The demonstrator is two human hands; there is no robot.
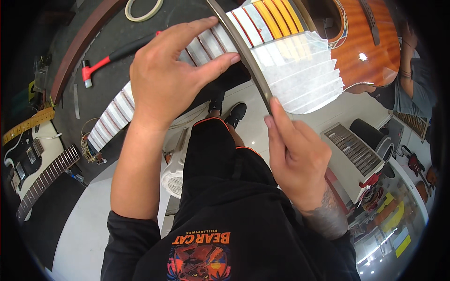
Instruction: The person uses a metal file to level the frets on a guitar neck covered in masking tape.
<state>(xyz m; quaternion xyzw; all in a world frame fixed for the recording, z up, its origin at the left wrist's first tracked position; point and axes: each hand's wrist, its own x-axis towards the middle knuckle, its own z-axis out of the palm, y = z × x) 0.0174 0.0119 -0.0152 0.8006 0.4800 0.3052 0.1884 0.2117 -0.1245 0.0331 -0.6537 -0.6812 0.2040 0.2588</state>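
An acoustic guitar [368, 54] lies across the top, its glossy brown body to the right. White tape strips [112, 114] run between the frets along its neck, with yellow tape [276, 18] near the soundhole. Overlapping white tape [302, 75] covers part of the body. A long dark metal file [246, 55] lies crosswise over the fretboard. My right hand [300, 157] pinches the file's near end between thumb and fingers. Over the neck, my left hand [166, 70] is spread, its thumb and index fingertips close beside the file; its other fingers are hidden.
A red-and-black hammer [101, 64] and a tape roll [143, 9] lie on the dark bench, beside a curved brown wooden strip [77, 56]. Electric guitar parts [35, 154] sit at left. To the right stand a tray of tools [352, 150] and a glass case [398, 229]. Another person [412, 84] is at far right.
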